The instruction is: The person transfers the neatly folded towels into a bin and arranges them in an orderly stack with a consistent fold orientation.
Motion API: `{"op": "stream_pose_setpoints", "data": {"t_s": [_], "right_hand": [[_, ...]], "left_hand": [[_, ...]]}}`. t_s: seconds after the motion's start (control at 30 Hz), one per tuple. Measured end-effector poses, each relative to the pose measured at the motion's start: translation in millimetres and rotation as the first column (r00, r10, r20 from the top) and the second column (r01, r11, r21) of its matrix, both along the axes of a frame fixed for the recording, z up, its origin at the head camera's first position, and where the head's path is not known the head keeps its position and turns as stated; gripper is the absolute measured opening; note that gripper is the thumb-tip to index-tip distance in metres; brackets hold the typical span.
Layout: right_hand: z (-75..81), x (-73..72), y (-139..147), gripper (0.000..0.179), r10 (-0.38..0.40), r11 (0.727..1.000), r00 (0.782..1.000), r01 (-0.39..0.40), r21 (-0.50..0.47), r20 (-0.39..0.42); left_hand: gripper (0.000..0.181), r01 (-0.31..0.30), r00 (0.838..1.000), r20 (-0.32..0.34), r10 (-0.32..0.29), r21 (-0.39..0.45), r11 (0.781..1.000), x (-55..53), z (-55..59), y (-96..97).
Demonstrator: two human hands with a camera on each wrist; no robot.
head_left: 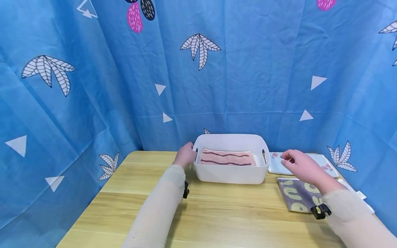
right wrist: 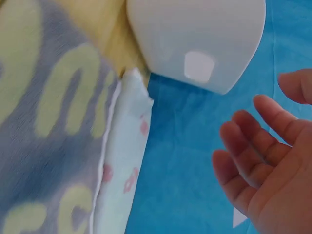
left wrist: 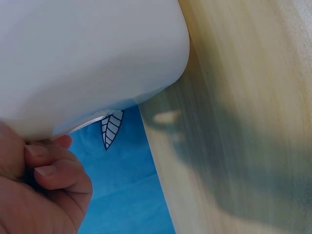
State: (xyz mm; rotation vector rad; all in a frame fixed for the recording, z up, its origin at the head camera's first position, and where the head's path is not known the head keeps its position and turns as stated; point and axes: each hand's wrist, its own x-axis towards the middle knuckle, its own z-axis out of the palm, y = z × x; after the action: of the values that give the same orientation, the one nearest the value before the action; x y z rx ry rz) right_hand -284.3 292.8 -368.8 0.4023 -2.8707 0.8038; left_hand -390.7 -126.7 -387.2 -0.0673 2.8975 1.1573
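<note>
A white plastic storage basket [head_left: 231,175] with a cutout handle at each end stands near the back of the table. Inside it lies a folded pink towel [head_left: 226,158] with dark red wavy stripes. My left hand [head_left: 185,155] grips the basket's left end by its handle; in the left wrist view its fingers [left wrist: 58,173] curl at the rim. To the right of the basket, my right hand [head_left: 299,165] hovers with loosely bent fingers and nothing in them. Near it are a folded grey-purple towel [head_left: 293,194] with yellow-green lettering and a folded light-blue towel [head_left: 319,160] with pink marks.
Another white folded cloth [head_left: 347,184] lies at the right edge, partly behind the right forearm. Blue patterned curtains [head_left: 248,69] hang close around the back and sides of the wooden table [head_left: 223,213]. The basket's back stands close to the curtain.
</note>
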Motion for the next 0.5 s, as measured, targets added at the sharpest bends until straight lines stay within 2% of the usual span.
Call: {"op": "stream_pose_setpoints", "data": {"t_s": [0.33,0.5], "right_hand": [[-25.3,23.3,26.1,0.047,0.045,0.992,0.998,-0.049,0.118,0.039],[-35.5,31.2,36.0,0.054,0.07,0.987,0.992,-0.085,0.139,0.106]], "left_hand": [[0.019,-0.014,1.0,0.017,0.014,0.009,1.0,0.9,-0.4,0.5],[0.025,-0.002,1.0,0.009,0.002,-0.003,1.0,-0.1,0.7,0.4]]}}
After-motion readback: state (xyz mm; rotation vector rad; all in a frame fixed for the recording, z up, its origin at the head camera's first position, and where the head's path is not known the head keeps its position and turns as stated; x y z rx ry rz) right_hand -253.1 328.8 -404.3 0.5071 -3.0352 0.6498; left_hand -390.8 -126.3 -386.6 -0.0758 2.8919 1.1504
